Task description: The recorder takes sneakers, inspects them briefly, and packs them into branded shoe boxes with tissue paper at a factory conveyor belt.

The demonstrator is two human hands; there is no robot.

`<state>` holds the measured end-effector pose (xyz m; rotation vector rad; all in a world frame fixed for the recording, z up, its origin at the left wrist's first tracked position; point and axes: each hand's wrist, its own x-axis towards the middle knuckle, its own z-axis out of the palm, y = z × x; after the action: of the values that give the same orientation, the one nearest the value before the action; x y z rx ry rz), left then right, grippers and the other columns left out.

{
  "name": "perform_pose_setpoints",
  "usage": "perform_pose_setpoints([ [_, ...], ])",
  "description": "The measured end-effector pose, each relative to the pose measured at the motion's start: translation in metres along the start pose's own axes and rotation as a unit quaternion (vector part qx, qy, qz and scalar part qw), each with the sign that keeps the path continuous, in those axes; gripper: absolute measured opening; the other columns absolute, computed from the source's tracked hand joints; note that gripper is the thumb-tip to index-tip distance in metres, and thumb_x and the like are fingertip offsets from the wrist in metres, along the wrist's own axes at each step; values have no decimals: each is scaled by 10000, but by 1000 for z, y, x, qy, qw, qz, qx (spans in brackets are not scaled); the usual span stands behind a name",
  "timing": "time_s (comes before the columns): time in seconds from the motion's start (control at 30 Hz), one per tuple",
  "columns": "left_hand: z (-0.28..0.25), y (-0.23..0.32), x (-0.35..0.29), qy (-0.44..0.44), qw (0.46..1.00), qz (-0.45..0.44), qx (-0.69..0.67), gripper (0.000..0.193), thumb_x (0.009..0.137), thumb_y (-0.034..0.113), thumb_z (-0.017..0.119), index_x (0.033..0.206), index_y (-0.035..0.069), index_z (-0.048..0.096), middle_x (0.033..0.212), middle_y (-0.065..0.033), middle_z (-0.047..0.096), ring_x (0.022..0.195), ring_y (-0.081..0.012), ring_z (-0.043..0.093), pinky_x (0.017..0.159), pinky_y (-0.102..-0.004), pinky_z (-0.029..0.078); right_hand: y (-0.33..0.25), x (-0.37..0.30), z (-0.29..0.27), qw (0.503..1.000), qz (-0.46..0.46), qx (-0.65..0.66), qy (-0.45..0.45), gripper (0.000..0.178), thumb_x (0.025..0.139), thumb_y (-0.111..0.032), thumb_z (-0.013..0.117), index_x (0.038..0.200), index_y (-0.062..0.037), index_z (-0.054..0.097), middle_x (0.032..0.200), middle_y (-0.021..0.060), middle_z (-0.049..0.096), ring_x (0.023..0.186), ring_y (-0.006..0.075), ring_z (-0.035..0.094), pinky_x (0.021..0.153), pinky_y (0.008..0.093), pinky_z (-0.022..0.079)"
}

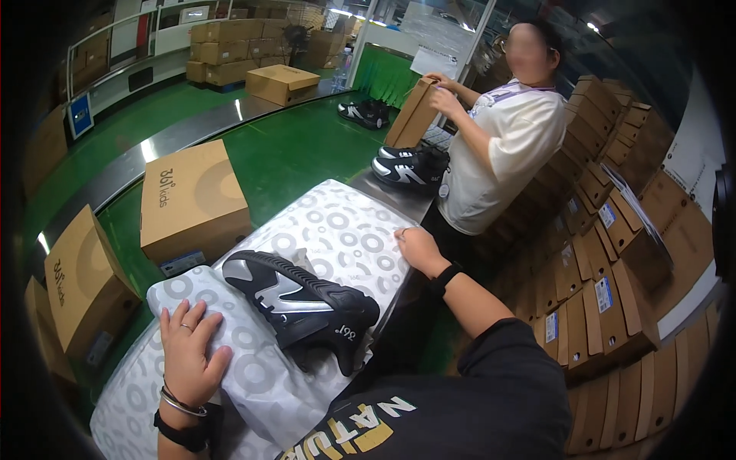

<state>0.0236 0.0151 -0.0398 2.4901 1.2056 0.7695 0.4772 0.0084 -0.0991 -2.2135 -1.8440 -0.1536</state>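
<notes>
left hand [193, 359]: fingers spread, resting on patterned paper [264, 368]. right hand [419, 249]: fingers curled at paper's edge, can't tell if gripping. black-silver shoe [303, 300] just right of left fingers.

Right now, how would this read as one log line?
left hand: on patterned paper | right hand: at paper's right edge | black-silver shoe: on paper, untouched | co-worker: holding brown box

ceiling lights [592, 27] spread even, moderately bright light over patterned wrapping paper [264, 383] and streak the metal rim [148, 151] beside a green surface [284, 146] with white glare; shoeboxes [606, 295] at right sit dimmer. fisheye distortion bends edges toward black, vignetted corners, while distant cartons [230, 52] look soft.
</notes>
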Motion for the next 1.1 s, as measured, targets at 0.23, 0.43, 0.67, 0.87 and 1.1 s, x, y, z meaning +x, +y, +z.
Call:
perform_pose_setpoints([
  [0.23, -3, 1, -1, -15, 1000, -13, -5, 421, 614, 204, 558, 1005, 48, 567, 1165, -172, 478, 1153, -363, 352, 1022, -484, 101, -1, 10, 20, 990, 20, -93, 106, 129, 727, -142, 552, 775, -60, 639, 685, 152, 598, 655, 310, 580, 645, 385, 459],
  [0.43, -3, 0, 3, -17, 1000, -9, -11, 418, 621, 202, 557, 1010, 49, 562, 1161, -166, 482, 1156, -358, 352, 1023, -481, 98, 4, 15, 17, 991, -8, -65, 116, 76, 688, -111, 562, 717, -59, 610, 656, 141, 590, 642, 310, 574, 623, 388, 449],
  [0.67, -3, -7, -4, 13, 1000, 13, -11, 412, 626, 196, 584, 1009, 48, 556, 1099, -153, 518, 1104, -344, 402, 1001, -492, 145, -98, 34, -82, 944, -299, -36, 132, 95, 581, -51, 521, 674, -57, 538, 590, 106, 549, 600, 280, 550, 568, 381, 415],
  [0.87, 1, -11, 6, 196, 977, -35, -78, 450, 684, 64, 567, 1116, -14, 466, 1138, -174, 472, 1075, -299, 431, 934, -334, 315, -203, -62, -144, 718, -680, 47, 144, 138, 647, -153, 526, 745, -56, 510, 609, -4, 426, 624, 140, 466, 554, 253, 391],
  [1.1, -8, -111, 6, 149, 796, -285, -512, 379, 874, 266, 434, 1167, 28, 399, 1036, -61, 503, 955, -148, 471, 829, -267, 386, -205, 14, -119, 622, -559, 542, 85, 154, 741, -100, 578, 864, -13, 548, 795, 74, 563, 779, 198, 552, 724, 330, 440],
])
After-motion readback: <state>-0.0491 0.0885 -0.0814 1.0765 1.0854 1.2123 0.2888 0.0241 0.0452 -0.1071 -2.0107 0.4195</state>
